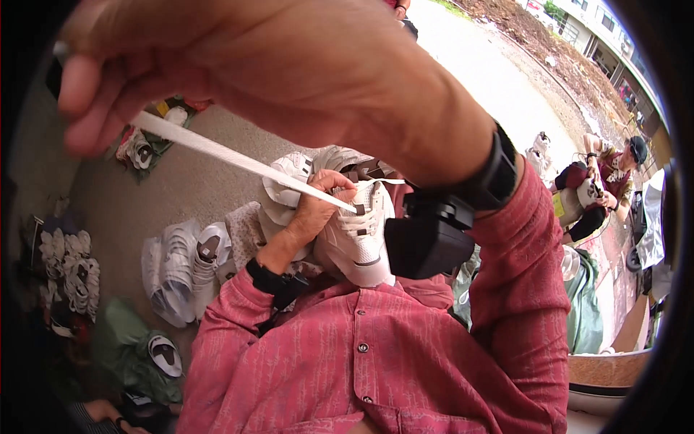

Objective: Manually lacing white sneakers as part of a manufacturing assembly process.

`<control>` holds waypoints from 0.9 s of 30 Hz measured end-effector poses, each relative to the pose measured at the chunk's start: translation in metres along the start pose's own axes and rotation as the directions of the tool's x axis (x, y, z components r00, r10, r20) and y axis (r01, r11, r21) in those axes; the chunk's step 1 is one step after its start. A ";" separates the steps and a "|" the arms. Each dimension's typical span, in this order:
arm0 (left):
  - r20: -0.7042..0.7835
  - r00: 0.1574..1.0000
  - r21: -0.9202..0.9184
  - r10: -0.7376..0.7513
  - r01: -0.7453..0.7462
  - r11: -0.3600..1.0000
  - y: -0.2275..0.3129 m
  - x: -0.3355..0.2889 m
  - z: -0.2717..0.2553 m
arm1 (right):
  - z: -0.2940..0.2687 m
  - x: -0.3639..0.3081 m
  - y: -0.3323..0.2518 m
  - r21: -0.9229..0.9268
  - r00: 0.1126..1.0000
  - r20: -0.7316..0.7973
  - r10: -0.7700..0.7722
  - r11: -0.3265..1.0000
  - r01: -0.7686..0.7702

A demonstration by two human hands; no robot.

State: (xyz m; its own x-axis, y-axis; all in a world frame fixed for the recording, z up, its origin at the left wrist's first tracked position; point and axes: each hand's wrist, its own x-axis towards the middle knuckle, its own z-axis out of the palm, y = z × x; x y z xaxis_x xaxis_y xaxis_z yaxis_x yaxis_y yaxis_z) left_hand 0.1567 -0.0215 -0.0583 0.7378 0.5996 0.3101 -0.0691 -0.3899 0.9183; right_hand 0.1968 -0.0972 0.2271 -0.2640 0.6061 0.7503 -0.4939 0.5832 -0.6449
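A white sneaker [356, 253] stands upright in front of my chest, toe toward me, with its lace partly threaded. My left hand [316, 206] is closed on the upper part of the shoe by the tongue and eyelets; what its fingertips pinch is partly hidden. High and close to the camera, my right hand [246, 69] reaches across to the left, fingers curled around a white shoelace [224, 153]. The lace is stretched taut from these fingers down to the shoe's eyelets. Its other end lies loose over the shoe's right side. More white shoes [288, 173] sit just behind.
At left are wrapped white sneakers [173, 267], a pile of shoes [72, 271] and a green sack [126, 347] with a shoe on it. A co-worker [614, 173] sits at right holding a shoe. Green bags [584, 304] and a wood-edged round surface [611, 370] stand at lower right.
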 end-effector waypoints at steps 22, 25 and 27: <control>-0.132 0.991 0.048 -0.031 0.037 0.998 0.078 -0.042 -0.070 | -0.117 -0.256 0.042 -0.940 0.910 -0.238 0.340 0.155 -0.304; 0.110 0.990 0.383 0.086 -0.122 0.916 0.091 -0.027 -0.038 | -0.118 -0.253 0.050 -0.940 0.904 -0.321 0.283 0.024 -0.341; 0.291 0.938 0.581 0.187 -0.329 0.745 0.083 -0.019 -0.024 | -0.119 -0.252 0.049 -0.934 0.907 -0.340 0.250 0.020 -0.356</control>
State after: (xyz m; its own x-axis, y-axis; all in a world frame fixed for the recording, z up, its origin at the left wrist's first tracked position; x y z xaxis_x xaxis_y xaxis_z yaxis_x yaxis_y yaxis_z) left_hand 0.1210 -0.0480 0.0182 0.8749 0.2862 0.3907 0.0961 -0.8932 0.4392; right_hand 0.3376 -0.1573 -0.0111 -0.0807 0.8790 0.4699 0.8580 0.3012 -0.4161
